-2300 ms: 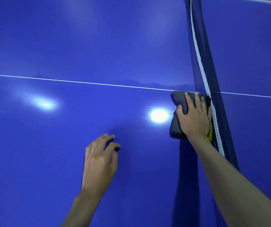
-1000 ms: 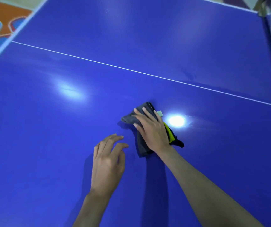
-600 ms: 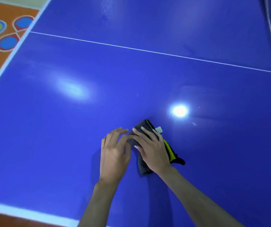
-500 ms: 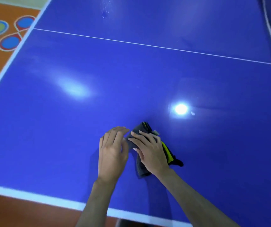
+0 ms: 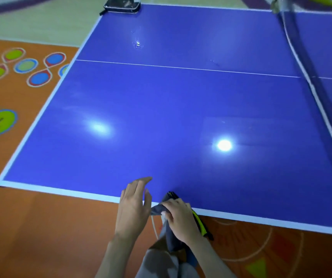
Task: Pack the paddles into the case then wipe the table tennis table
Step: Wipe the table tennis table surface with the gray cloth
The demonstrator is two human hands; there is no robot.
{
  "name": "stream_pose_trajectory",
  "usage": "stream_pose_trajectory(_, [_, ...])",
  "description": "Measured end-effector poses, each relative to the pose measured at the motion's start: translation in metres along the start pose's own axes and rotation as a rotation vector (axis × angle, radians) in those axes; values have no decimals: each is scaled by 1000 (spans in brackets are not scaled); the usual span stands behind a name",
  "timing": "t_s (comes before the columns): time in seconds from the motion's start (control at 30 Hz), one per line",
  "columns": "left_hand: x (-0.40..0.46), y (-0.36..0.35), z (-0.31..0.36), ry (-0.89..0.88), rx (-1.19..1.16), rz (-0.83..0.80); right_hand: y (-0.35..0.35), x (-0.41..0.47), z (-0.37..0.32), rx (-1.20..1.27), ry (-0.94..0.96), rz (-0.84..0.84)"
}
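**Blue table, orange floor**

The table (image 5: 181, 109) is deep blue with white edge lines and a white centre line. The cloth (image 5: 170, 235) is dark grey with a yellow-and-black edge. The case (image 5: 122, 5) is black. The floor (image 5: 40, 227) is orange, patterned with green and blue ovals.

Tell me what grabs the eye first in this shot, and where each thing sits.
The glossy blue table tennis table fills most of the view, with two bright light glares on its near half. At its near edge, the right hand grips a dark grey cloth with yellow trim, and the open left hand is beside it. A black paddle case lies at the far left corner, and the net runs along the right.
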State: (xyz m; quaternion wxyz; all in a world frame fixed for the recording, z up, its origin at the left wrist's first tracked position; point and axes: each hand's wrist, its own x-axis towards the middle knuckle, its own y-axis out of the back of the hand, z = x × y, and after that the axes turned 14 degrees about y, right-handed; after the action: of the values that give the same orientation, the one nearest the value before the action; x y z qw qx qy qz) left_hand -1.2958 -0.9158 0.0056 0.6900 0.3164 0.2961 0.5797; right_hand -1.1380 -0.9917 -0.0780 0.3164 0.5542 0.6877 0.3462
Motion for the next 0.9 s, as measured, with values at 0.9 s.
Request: stream_pose_trajectory(0.9, [77, 312, -249, 99, -77, 30, 7, 212, -291, 222, -198, 163])
